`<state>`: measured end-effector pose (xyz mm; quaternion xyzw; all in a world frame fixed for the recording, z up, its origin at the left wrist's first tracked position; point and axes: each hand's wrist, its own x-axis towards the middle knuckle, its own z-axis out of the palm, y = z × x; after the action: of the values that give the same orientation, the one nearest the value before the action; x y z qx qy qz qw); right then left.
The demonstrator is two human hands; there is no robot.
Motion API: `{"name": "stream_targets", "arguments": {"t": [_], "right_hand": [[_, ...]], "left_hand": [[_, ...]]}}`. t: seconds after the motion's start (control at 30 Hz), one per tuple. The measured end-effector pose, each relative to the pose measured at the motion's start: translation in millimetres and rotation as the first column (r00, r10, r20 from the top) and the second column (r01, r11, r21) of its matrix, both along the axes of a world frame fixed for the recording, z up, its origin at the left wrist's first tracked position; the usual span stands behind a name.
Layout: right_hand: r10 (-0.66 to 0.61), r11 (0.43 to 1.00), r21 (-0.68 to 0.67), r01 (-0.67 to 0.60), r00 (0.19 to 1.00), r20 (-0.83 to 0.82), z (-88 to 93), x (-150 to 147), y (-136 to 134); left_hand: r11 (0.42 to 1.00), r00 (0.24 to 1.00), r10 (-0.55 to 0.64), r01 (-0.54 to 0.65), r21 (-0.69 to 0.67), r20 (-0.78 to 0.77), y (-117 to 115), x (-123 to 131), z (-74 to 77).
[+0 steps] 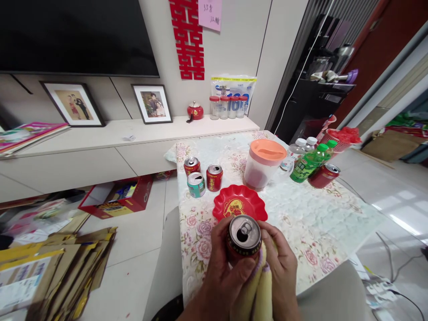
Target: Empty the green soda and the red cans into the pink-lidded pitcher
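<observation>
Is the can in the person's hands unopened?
No, the held can shows a dark open mouth beside its pull tab.

Head camera looks forward, down — close above the table [294, 209].

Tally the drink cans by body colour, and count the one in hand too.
Red: 4 (held can, leftmost red can, red can next to it, rightmost red can)
Teal: 1 (teal can)
Total: 5
</observation>
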<state>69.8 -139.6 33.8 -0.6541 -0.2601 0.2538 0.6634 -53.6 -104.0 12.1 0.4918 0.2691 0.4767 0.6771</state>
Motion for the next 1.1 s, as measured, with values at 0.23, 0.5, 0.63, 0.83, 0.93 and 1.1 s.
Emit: {"name": "stream_targets", "arguments": {"t": [0.23,0.5,0.63,0.83,0.93,1.1], "right_hand": [[-0.127,0.99,0.084,0.112,0.972,0.198,-0.1,-15.0,-7.5],[-0.143,0.978,0.188,0.091,0.947,0.288,28.7,0.8,-4.0],[-0.041,0.997,0.058,0.042,0.999,-0.014,8.2,8.9,-1.1],[-0.087,0.996,0.016,0.089,0.991,-0.098,-19.6,-7.4,-5.9],[-0.078,0.997,0.002,0.079,0.993,-0.084,-28.1,-16.0,-10.2],[0.085,0.996,0.02,-0.084,0.996,-0.033,-51.3,-36.7,-18.1]], "left_hand": [[0.997,1.0,0.006,-0.008,-0.072,-0.027,1.6,5.3,2.9],[0.978,0.978,-0.189,0.196,-0.075,0.089,2.8,5.3,3.6],[0.981,0.974,-0.179,0.188,-0.049,0.135,-1.1,3.1,0.7],[0.999,0.998,-0.035,0.035,0.016,0.046,-5.0,-3.7,0.8],[1.0,0.999,0.017,-0.017,-0.015,0.041,-5.5,-3.4,1.6],[0.985,0.984,0.173,-0.172,-0.023,0.044,2.4,-5.4,10.0]]}}
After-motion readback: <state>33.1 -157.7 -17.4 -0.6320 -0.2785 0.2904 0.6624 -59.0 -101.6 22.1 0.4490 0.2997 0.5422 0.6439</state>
